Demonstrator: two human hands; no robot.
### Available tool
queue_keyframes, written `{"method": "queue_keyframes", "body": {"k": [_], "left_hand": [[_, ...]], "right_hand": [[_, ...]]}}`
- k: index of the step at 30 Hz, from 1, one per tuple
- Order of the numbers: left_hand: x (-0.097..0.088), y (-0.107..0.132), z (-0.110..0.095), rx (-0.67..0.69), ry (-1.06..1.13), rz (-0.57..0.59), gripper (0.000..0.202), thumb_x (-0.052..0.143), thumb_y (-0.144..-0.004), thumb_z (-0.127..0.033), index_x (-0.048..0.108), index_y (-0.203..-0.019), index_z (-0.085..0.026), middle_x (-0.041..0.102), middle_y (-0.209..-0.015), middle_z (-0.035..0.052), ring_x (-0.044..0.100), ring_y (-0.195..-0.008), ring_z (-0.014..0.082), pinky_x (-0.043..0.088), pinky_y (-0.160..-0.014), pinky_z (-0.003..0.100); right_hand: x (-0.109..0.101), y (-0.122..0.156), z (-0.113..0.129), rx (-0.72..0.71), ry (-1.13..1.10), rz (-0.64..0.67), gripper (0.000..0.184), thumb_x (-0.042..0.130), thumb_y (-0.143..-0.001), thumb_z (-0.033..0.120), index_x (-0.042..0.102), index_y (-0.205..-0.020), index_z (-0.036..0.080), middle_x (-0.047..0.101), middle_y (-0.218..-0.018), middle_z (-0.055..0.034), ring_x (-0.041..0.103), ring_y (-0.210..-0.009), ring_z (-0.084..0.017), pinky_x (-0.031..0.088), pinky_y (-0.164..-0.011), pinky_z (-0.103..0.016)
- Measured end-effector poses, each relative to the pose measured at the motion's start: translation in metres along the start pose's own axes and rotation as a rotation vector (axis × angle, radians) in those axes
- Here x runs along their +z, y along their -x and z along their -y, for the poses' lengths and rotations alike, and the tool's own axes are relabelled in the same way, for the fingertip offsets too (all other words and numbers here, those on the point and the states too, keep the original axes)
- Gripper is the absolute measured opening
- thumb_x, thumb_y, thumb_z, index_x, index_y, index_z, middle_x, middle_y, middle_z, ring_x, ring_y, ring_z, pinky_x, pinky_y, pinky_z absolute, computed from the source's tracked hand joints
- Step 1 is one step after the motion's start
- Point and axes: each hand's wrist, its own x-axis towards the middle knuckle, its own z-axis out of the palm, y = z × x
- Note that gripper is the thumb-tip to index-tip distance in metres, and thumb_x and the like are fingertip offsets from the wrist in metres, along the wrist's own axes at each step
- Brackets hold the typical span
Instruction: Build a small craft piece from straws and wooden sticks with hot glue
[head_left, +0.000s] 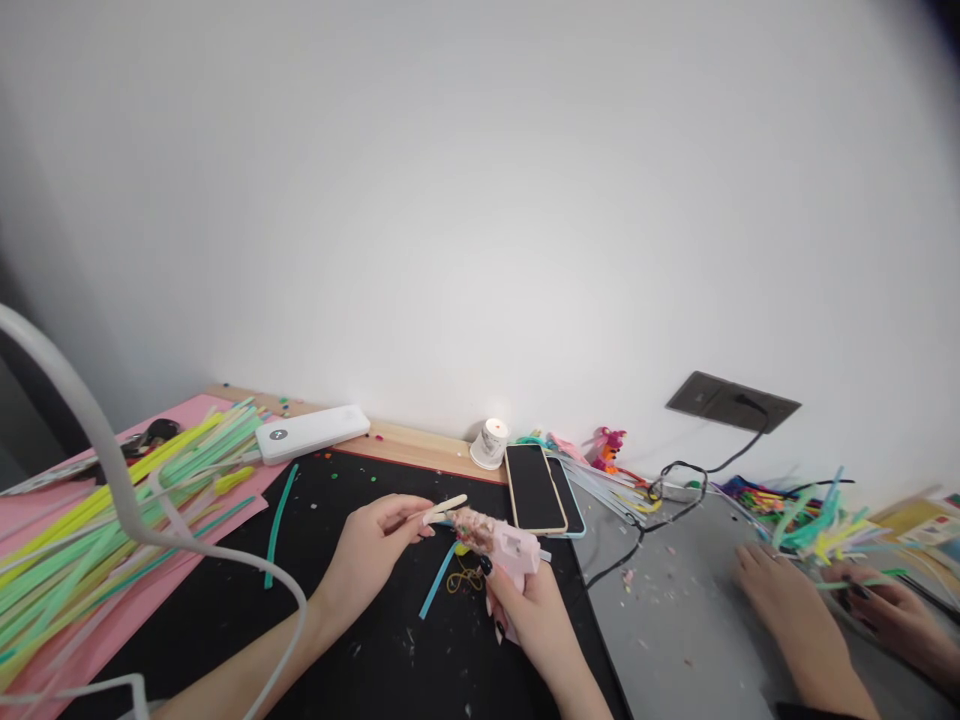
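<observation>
My left hand [371, 550] pinches a cream-coloured pipe cleaner piece [452, 502] between thumb and fingers. My right hand [534, 610] is wrapped round the grip of a pink hot glue gun [516, 547]. The gun points left, with its crusted, speckled front end close to my left fingertips; whether the nozzle touches the piece I cannot tell. Below the gun, a blue pipe cleaner [436, 587] and a tangled thin yellow loop [465, 580] lie on the black mat [360, 650]. A teal pipe cleaner [279, 525] rests to the left of my left hand.
Bundled pipe cleaners [187, 465] cover pink paper [196, 405] at left, beside a white device [313, 434]. A lit candle cup [490, 443] and phones [534, 488] stand behind the gun. A black cable [641, 540] crosses the grey mat. At right, another person's hands [787, 600] handle pipe cleaners.
</observation>
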Motion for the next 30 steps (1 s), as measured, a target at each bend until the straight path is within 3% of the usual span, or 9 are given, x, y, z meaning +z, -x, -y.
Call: {"method": "queue_keyframes", "body": {"k": [21, 30], "left_hand": [[0.0, -0.0003, 0.0002, 0.006, 0.015, -0.017, 0.023, 0.061, -0.073, -0.031, 0.067, -0.087, -0.014, 0.073, -0.081, 0.0057, 0.069, -0.076, 0.0215, 0.055, -0.073, 0.032], [-0.0015, -0.0007, 0.001, -0.02, 0.033, -0.03, 0.023, 0.062, -0.072, -0.029, 0.066, -0.089, -0.014, 0.073, -0.081, 0.0052, 0.069, -0.077, 0.0211, 0.054, -0.074, 0.031]], "right_hand": [[0.0, 0.0001, 0.0034, 0.023, 0.02, -0.008, 0.036, 0.053, -0.076, 0.043, 0.048, -0.051, 0.018, 0.043, -0.039, 0.0039, 0.038, -0.033, -0.008, 0.027, -0.034, -0.018], [-0.0029, -0.0009, 0.0006, -0.021, 0.046, -0.028, 0.037, 0.051, -0.079, 0.039, 0.048, -0.049, 0.017, 0.041, -0.038, 0.0045, 0.039, -0.034, -0.008, 0.027, -0.036, -0.019]]}}
